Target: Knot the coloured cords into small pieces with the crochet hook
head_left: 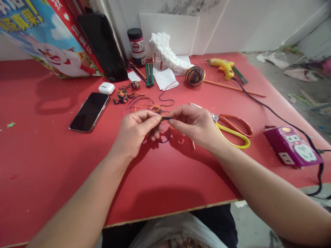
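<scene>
Red tabletop (51,165) beneath everything. At its far left, a large printed carton (49,39); leaning just beside it, a black phone-like slab (103,51). Toward the wall, a white knobbly piece (172,58), with paper sheets (165,80) near its base.

Next in size, two hands close together over the middle of the table: left hand (137,129), pinching with thumb and forefinger, lower fingers curled loosely beneath; right hand (195,122), pinching with thumb and forefinger from the opposite side. Right of these, scissors (215,118) with red and yellow handles, partly hidden by the right hand. Farther right, a yellow glue gun (223,67) and a purple socket block (293,146), well apart; to the left, a dark-screened phone (89,112) lying flat.

Smaller, a multicoloured yarn ball (195,76) near the white knobbly piece, then loose yarn strands (152,106) looped beyond and beneath the hands.

Smallest, a short dark yarn piece (166,118), spanning the narrow gap between the two pinches, above the tabletop. Whether knotted or merely twisted, cannot tell. Probably very light, soft and limp, hardly fragile, but apt to roll or slip under a slack pinch. Best grasped at both ends, close to the middle, under gentle tension, clear of the easily snagged loops below.
</scene>
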`<state>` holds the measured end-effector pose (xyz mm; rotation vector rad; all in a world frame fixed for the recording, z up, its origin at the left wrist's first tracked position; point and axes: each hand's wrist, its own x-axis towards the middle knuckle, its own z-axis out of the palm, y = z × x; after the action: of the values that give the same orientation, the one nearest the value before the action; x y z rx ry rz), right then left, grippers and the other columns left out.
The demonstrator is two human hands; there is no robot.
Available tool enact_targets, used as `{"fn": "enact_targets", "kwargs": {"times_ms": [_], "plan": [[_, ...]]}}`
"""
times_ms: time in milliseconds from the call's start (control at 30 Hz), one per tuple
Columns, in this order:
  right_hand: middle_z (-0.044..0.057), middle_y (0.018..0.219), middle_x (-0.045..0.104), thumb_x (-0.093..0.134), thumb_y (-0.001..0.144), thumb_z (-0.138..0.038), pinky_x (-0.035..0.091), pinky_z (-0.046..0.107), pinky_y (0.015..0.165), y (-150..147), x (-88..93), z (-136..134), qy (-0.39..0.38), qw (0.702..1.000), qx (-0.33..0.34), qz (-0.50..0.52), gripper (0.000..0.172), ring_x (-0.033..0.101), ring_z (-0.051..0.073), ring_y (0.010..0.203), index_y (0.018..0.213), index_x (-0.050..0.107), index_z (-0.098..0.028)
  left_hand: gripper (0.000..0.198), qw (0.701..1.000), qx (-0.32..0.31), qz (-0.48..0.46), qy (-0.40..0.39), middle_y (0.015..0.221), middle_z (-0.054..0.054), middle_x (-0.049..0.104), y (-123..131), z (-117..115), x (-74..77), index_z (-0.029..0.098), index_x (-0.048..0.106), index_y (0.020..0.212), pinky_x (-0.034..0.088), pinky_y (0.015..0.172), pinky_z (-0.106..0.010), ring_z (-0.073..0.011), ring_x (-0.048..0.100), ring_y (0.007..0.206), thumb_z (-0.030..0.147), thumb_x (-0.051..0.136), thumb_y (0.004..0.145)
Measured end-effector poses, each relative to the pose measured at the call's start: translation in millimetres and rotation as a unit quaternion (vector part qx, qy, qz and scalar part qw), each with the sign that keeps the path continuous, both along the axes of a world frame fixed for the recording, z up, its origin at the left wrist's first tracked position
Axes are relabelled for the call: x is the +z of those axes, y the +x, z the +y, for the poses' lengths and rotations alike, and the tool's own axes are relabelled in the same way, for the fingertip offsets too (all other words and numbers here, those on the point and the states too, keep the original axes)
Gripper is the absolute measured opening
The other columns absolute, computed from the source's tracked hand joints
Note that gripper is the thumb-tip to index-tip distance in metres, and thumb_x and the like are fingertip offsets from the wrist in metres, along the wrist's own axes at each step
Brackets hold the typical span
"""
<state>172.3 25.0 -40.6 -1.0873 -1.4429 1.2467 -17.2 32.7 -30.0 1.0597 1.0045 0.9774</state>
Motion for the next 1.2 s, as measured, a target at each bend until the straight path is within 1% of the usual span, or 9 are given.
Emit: {"fn": "enact_targets", "kwargs": {"times_ms": [167, 267, 367, 500, 667, 767, 900, 1067, 1200], "plan": [[-0.002, 0.062, 0.066, 0.073, 0.087, -0.031, 0.04, 0.024, 0.047, -1.9, 2.2, -0.9, -0.043, 0.998, 0.029, -0.021, 0.017, 0.055, 0.01, 0.049, 0.086, 0.072, -0.014, 0.017, 1.0, 0.006, -0.007, 0.006, 0.064, -0.002, 0.073, 0.6, 2.5, -2.5, 0.015, 0.075, 0.074, 0.046, 0.047, -0.019, -0.0083, 0.059, 0.048, 0.026, 0.081, 0.085], [-0.003, 0.055, 0.06, 0.073, 0.088, -0.031, 0.034, 0.023, 0.046, -4.1, 3.6, -1.4, -0.049, 0.998, 0.028, -0.04, 0.02, 0.049, 0.008, 0.048, 0.077, 0.073, -0.013, 0.032, 1.0, 0.011, -0.026, -0.003, 0.064, -0.005, 0.073, 1.4, 3.8, -1.9, 0.014, 0.076, 0.075, 0.045, 0.046, -0.021, -0.01, 0.06, 0.048, 0.043, 0.083, 0.086], [-0.004, 0.05, 0.054, 0.075, 0.086, -0.036, 0.028, 0.023, 0.046, -5.6, 3.4, -0.8, -0.1, 0.995, 0.006, 0.004, 0.027, 0.042, 0.007, 0.046, 0.072, 0.071, -0.013, 0.048, 0.998, 0.02, -0.052, -0.022, 0.068, -0.007, 0.074, 1.4, 4.7, -1.4, 0.012, 0.079, 0.08, 0.047, 0.046, -0.023, -0.0119, 0.062, 0.05, 0.06, 0.084, 0.082], [-0.004, 0.048, 0.052, 0.081, 0.081, -0.043, 0.025, 0.024, 0.046, -7.4, 2.2, -0.7, -0.146, 0.986, -0.023, 0.075, 0.035, 0.04, 0.007, 0.045, 0.066, 0.067, -0.015, 0.037, 0.999, 0.027, -0.042, -0.014, 0.072, -0.005, 0.074, 1.4, 3.7, -4.8, 0.015, 0.083, 0.088, 0.047, 0.048, -0.021, -0.0099, 0.062, 0.053, 0.047, 0.094, 0.074], [-0.005, 0.05, 0.051, 0.077, 0.087, -0.046, 0.027, 0.025, 0.048, -9.5, 2.0, -3.1, -0.065, 0.998, -0.005, 0.003, 0.035, 0.037, 0.007, 0.047, 0.073, 0.073, -0.015, 0.017, 0.999, 0.05, -0.008, 0.0, 0.061, 0.0, 0.067, 3.0, 2.4, -10.3, 0.018, 0.084, 0.083, 0.042, 0.045, -0.018, -0.0076, 0.056, 0.049, 0.031, 0.092, 0.075], [-0.002, 0.057, 0.057, 0.07, 0.093, -0.043, 0.033, 0.027, 0.052, 0.5, 5.1, -0.4, 0.009, 0.996, -0.006, -0.085, 0.033, 0.045, 0.01, 0.053, 0.078, 0.076, -0.015, 0.014, 0.998, 0.062, -0.009, 0.008, 0.059, 0.001, 0.065, 3.6, 4.0, -9.3, 0.018, 0.082, 0.076, 0.041, 0.043, -0.016, -0.0066, 0.055, 0.049, 0.027, 0.092, 0.073], [0.004, 0.082, 0.072, 0.064, 0.091, -0.019, 0.044, 0.029, 0.069, 31.6, 13.1, 9.1, 0.149, 0.943, -0.116, -0.273, 0.017, 0.058, 0.015, 0.069, 0.095, 0.08, -0.015, 0.019, 0.995, 0.082, -0.05, -0.012, 0.058, 0.001, 0.065, 2.7, 7.8, -6.6, 0.017, 0.079, 0.072, 0.038, 0.04, -0.015, -0.0077, 0.057, 0.049, 0.024, 0.096, 0.065], [0.01, 0.114, 0.068, 0.056, 0.083, -0.002, 0.041, 0.029, 0.069, 50.0, 19.1, 12.7, 0.119, 0.861, 0.029, -0.494, 0.039, 0.061, 0.017, 0.077, 0.111, 0.077, -0.018, 0.025, 0.993, 0.075, -0.086, -0.039, 0.064, -0.001, 0.07, 1.5, 11.2, -7.5, 0.015, 0.078, 0.073, 0.035, 0.038, -0.015, -0.007, 0.057, 0.047, 0.022, 0.099, 0.06], [0.01, 0.113, 0.064, 0.055, 0.086, -0.003, 0.037, 0.028, 0.068, 45.4, 24.0, 8.7, 0.073, 0.815, 0.116, -0.562, 0.035, 0.058, 0.017, 0.077, 0.111, 0.074, -0.019, 0.026, 0.991, 0.073, -0.103, -0.05, 0.063, 0.0, 0.068, 1.0, 12.9, -9.3, 0.014, 0.078, 0.074, 0.035, 0.038, -0.015, -0.0073, 0.057, 0.047, 0.018, 0.098, 0.058]]}}
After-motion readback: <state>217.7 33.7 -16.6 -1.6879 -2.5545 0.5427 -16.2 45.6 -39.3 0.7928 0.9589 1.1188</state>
